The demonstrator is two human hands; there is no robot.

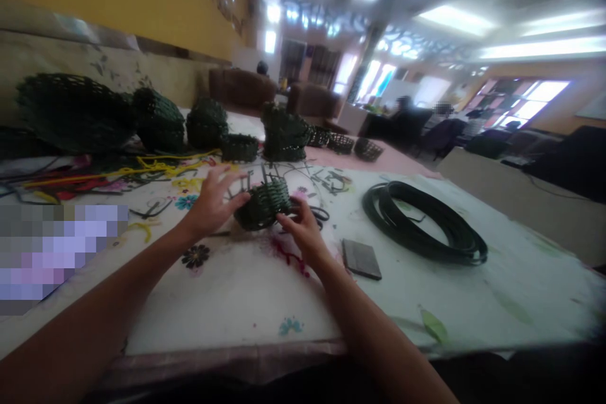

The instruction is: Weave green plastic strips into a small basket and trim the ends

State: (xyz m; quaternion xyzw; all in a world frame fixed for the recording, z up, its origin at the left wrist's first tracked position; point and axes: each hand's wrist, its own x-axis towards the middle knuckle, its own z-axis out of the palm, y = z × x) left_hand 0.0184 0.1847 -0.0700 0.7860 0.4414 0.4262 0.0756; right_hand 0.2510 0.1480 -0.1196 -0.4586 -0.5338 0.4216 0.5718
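A small dark green woven basket (263, 203) sits between my hands at the middle of the table, tilted, with loose strip ends sticking up from its far side. My left hand (215, 197) is at its left side, thumb against the weave and fingers spread apart. On the right side, my right hand (303, 227) touches the basket with thumb and fingertips, its fingers curved around the edge. Black-handled scissors (322, 214) lie just beyond my right hand, partly hidden.
Several finished green baskets (284, 132) stand along the back. A coil of dark strip (426, 221) and a grey block (362, 259) lie at right. Yellow and red strips (113, 173) are at left on the floral tablecloth (227, 303). People sit far behind.
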